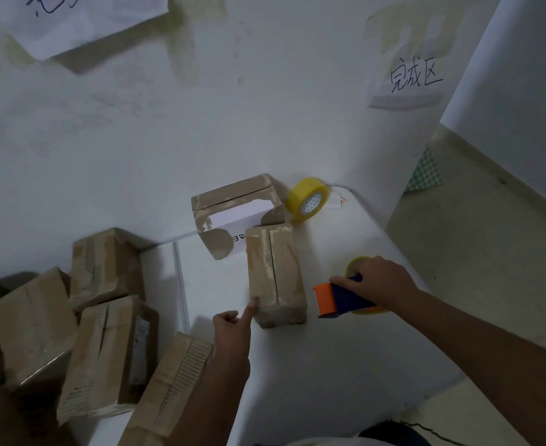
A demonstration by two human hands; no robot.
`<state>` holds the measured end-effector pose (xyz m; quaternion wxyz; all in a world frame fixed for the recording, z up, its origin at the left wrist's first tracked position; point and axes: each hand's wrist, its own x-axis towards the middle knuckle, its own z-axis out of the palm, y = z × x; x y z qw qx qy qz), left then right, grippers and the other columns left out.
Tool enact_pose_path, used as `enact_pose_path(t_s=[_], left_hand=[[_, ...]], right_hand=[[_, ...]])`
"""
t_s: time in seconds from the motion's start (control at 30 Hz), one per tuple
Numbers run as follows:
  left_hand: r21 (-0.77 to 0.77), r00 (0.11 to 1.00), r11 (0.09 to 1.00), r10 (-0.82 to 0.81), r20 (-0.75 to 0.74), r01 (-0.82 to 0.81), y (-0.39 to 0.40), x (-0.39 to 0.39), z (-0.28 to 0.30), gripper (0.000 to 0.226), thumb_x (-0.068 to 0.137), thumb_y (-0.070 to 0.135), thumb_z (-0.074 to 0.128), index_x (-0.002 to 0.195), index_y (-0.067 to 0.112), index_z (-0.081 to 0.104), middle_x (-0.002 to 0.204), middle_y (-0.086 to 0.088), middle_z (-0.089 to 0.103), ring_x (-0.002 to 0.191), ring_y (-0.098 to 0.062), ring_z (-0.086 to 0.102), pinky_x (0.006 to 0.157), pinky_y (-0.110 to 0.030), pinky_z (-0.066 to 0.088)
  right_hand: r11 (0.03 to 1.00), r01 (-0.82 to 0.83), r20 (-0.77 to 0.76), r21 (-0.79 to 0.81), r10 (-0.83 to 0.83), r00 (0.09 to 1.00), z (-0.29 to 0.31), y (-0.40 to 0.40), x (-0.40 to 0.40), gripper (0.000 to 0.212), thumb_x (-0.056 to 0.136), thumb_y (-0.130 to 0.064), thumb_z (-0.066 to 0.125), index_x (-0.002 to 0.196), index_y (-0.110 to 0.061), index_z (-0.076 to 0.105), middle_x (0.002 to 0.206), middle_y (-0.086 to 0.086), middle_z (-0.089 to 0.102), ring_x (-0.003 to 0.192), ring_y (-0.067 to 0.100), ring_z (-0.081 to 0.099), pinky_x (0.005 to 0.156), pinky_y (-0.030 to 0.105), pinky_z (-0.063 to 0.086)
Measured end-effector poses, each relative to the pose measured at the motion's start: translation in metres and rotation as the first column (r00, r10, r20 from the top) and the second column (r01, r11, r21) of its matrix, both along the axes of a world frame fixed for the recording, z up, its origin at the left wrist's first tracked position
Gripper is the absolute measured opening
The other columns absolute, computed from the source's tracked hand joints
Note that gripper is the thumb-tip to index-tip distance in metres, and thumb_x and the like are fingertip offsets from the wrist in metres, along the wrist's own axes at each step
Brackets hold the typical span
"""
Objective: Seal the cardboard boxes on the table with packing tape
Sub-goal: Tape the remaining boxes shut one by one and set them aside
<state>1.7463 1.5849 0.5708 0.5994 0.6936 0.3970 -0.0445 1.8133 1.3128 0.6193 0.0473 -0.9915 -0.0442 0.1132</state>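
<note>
A white table stands against a white wall. A narrow cardboard box lies near the middle of the table, long axis running near to far, its top flaps closed with the centre seam visible and patches of old tape residue on the cardboard.

The left hand sits at the near left corner of this box. Its index finger is extended and touches the box's near left edge; the other fingers are curled into the palm and hold nothing.

The right hand is just right of the box, apart from it. Its fingers are wrapped round the blue handle of a tape dispenser, whose orange front end points left toward the box. A roll of clear yellowish tape shows behind and below the hand, mounted on the dispenser.

Touching the far end of the narrow box stands a second box bearing a white label and worn tape. Just right of it, a yellow tape roll stands on edge at the wall.

A heap of cardboard boxes lies at the near left, tilted at various angles.

On the wall, a handwritten paper sign hangs at the far right and another sheet at the far left.
</note>
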Motion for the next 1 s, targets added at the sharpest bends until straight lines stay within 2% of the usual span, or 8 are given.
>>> enact_pose_path(t_s=[0.2,0.3,0.4,0.47,0.53,0.67,0.9,1.0], left_hand=[[0.052,0.999,0.998,-0.037,-0.004,0.037,0.0,0.001,-0.004,0.047,0.082,0.034,0.079,0.108,0.01,0.049,0.099,-0.009,0.053,0.083,-0.015,0.051,0.065,-0.025,0.04],[0.121,0.997,0.989,-0.083,-0.003,0.083,0.015,0.01,-0.003,0.047,0.081,0.033,0.08,0.109,0.009,0.05,0.098,-0.009,0.055,0.085,-0.018,0.053,0.066,-0.028,0.042],[0.156,0.991,0.979,-0.133,-0.021,0.135,0.029,0.023,0.0,0.048,0.081,0.033,0.08,0.109,0.008,0.05,0.095,-0.006,0.054,0.089,-0.022,0.056,0.069,-0.03,0.043],[0.16,0.984,0.971,-0.174,-0.034,0.177,0.034,0.028,0.001,0.047,0.082,0.034,0.079,0.109,0.009,0.049,0.093,-0.002,0.052,0.082,-0.014,0.052,0.063,-0.024,0.04],[0.171,0.976,0.961,-0.215,-0.044,0.22,0.036,0.029,0.001,0.046,0.083,0.036,0.078,0.109,0.01,0.049,0.093,0.001,0.052,0.079,-0.008,0.049,0.061,-0.02,0.037],[0.165,0.966,0.951,-0.255,-0.054,0.26,0.04,0.026,-0.004,0.049,0.082,0.042,0.077,0.11,0.011,0.052,0.101,-0.004,0.057,0.091,-0.018,0.056,0.065,-0.023,0.041],[0.243,0.943,0.912,-0.33,-0.041,0.33,0.057,0.028,-0.009,0.027,0.103,0.033,0.048,0.107,0.01,0.062,0.1,-0.007,0.067,0.089,-0.022,0.063,0.081,-0.035,0.047],[0.272,0.931,0.892,-0.363,-0.046,0.362,0.069,0.031,-0.008,0.032,0.106,0.027,0.042,0.097,0.012,0.069,0.09,-0.003,0.071,0.089,-0.024,0.064,0.086,-0.037,0.049]], right_hand=[[0.998,-0.025,-0.023,-0.05,0.024,0.999,-0.013,0.008,-0.001,0.072,0.085,-0.078,0.033,0.076,-0.013,0.063,0.077,0.009,0.062,0.07,0.018,0.062,0.056,0.027,0.038],[0.996,-0.064,-0.055,-0.069,0.06,0.997,-0.013,0.017,-0.006,0.065,0.088,-0.075,0.031,0.075,-0.017,0.057,0.067,0.002,0.05,0.069,0.017,0.059,0.057,0.027,0.038],[0.97,-0.204,-0.117,-0.13,0.189,0.975,-0.016,0.026,-0.01,0.065,0.093,-0.07,0.021,0.113,-0.023,0.06,0.073,0.002,0.045,0.068,0.016,0.05,0.055,0.028,0.039],[0.942,-0.294,-0.148,-0.164,0.271,0.951,-0.019,0.026,-0.01,0.067,0.092,-0.069,0.009,0.138,-0.035,0.045,0.083,0.005,0.05,0.069,0.016,0.049,0.053,0.027,0.037],[0.895,-0.392,-0.196,-0.215,0.353,0.915,-0.022,0.023,-0.009,0.048,0.101,-0.054,0.028,0.148,-0.046,0.021,0.102,0.011,0.055,0.082,0.022,0.057,0.059,0.031,0.042],[0.856,-0.456,-0.24,-0.244,0.403,0.883,-0.03,0.023,-0.009,0.068,0.099,-0.042,0.047,0.15,-0.047,0.002,0.113,0.015,0.053,0.094,0.029,0.059,0.064,0.035,0.046],[0.894,-0.398,-0.21,-0.205,0.357,0.91,-0.037,0.027,-0.01,0.059,0.102,-0.041,0.042,0.149,-0.049,0.007,0.113,0.015,0.053,0.094,0.028,0.06,0.062,0.033,0.045],[0.894,-0.386,-0.189,-0.226,0.348,0.918,-0.037,0.028,-0.011,0.056,0.103,-0.041,0.041,0.149,-0.049,0.01,0.111,0.014,0.054,0.092,0.027,0.06,0.06,0.032,0.042]])
